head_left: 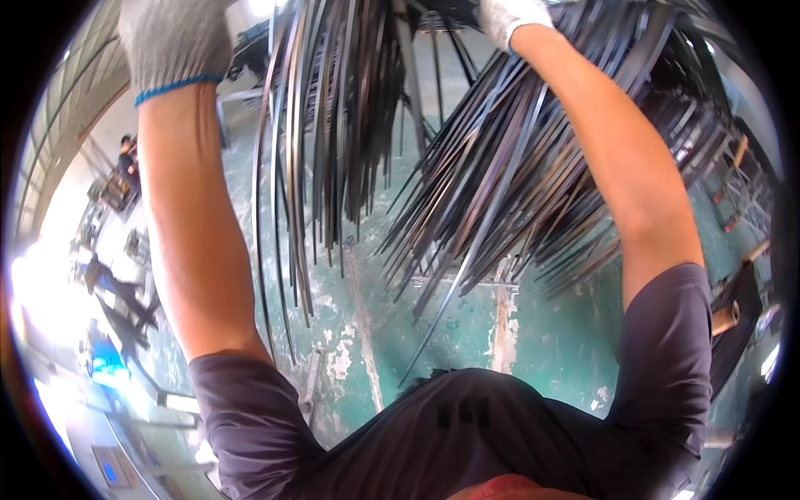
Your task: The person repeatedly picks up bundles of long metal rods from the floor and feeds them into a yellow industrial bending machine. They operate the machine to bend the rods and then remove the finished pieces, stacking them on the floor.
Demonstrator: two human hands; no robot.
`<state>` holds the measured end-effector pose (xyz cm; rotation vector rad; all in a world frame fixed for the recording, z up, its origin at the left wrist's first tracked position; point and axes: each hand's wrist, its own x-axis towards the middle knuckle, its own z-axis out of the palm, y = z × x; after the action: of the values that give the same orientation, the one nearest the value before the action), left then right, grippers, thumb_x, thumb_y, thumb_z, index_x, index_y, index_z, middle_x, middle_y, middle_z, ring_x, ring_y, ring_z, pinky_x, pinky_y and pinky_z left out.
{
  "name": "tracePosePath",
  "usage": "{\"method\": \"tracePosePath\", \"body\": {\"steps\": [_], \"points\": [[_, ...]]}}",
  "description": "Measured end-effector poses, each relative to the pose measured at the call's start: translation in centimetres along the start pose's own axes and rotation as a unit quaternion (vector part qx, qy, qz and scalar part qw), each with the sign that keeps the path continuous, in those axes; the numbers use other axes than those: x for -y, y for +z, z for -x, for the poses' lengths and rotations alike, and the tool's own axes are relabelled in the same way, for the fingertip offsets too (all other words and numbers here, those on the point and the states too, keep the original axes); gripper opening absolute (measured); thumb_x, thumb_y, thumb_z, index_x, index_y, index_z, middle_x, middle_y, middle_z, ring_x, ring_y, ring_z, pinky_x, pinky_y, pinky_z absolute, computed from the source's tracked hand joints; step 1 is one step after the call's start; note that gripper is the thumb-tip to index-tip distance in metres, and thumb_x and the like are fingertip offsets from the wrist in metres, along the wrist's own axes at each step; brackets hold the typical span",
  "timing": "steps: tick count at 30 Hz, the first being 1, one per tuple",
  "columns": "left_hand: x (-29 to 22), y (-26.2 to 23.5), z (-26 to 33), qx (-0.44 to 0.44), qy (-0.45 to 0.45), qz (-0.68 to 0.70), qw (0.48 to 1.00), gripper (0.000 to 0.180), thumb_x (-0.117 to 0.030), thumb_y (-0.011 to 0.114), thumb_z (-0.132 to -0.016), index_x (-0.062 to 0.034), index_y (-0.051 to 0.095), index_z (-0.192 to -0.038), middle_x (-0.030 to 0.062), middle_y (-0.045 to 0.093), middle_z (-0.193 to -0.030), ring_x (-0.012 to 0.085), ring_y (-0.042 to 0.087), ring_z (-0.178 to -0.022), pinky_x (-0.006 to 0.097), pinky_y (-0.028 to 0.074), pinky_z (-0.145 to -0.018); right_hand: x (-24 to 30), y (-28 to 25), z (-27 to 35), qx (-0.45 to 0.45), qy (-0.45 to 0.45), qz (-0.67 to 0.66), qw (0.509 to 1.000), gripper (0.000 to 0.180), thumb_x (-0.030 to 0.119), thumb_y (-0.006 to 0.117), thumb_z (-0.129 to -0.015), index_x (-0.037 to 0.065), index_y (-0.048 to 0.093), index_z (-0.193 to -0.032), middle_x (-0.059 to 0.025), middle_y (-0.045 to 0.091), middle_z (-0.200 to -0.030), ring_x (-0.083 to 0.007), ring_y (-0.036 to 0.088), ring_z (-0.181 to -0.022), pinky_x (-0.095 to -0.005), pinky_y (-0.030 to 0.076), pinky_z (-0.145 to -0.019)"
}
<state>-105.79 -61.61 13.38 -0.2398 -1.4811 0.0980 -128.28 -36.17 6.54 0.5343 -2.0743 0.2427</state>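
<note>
Both my arms reach up to the top edge, each hand in a knitted grey-white work glove. My left hand (pixel 177 42) is at the upper left, next to a bundle of long thin dark strips (pixel 346 125) that hangs down; its fingers are cut off by the edge. My right hand (pixel 510 18) is at the top, over the left side of a second, wider bundle of strips (pixel 492 179) that fans toward me. The right fingers are cut off too, so I cannot tell whether either hand grips a strip. One longer strip (pixel 454 292) sticks out below the others.
Under the strips lies a worn green floor (pixel 400 333) with peeling patches. A person (pixel 128 160) is far off at the left, near machinery. At the right stand a metal rack (pixel 746 196) and a brown roll (pixel 727 318). Equipment with a blue-lit screen (pixel 110 468) is at the lower left.
</note>
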Motion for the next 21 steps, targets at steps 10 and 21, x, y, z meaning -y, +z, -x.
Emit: {"method": "tracePosePath", "body": {"steps": [10, 21], "points": [[-2.3, 5.1, 2.7, -0.023, -0.077, 0.111, 0.991, 0.033, 0.001, 0.062, -0.094, -0.0090, 0.075, -0.124, 0.0087, 0.075, -0.113, 0.0220, 0.073, -0.101, 0.031, 0.058, -0.094, -2.9, -5.2, 28.3, -0.098, -0.033, -0.073, 0.992, 0.057, 0.003, 0.079, -0.073, 0.002, 0.059, -0.126, -0.0197, 0.062, -0.119, -0.0406, 0.060, -0.115, -0.0510, 0.046, -0.105], [-16.1, 1.2, 15.0, -0.040, 0.087, 0.375, 0.922, 0.027, 0.002, 0.052, -0.101, 0.0033, 0.068, -0.122, 0.0177, 0.068, -0.116, 0.0290, 0.069, -0.107, 0.040, 0.058, -0.097, -3.6, -13.8, 73.0, 0.196, 0.566, -0.013, 0.801, 0.041, 0.019, 0.078, -0.083, 0.008, 0.065, -0.120, -0.0168, 0.072, -0.114, -0.0380, 0.066, -0.110, -0.0461, 0.053, -0.096]]}}
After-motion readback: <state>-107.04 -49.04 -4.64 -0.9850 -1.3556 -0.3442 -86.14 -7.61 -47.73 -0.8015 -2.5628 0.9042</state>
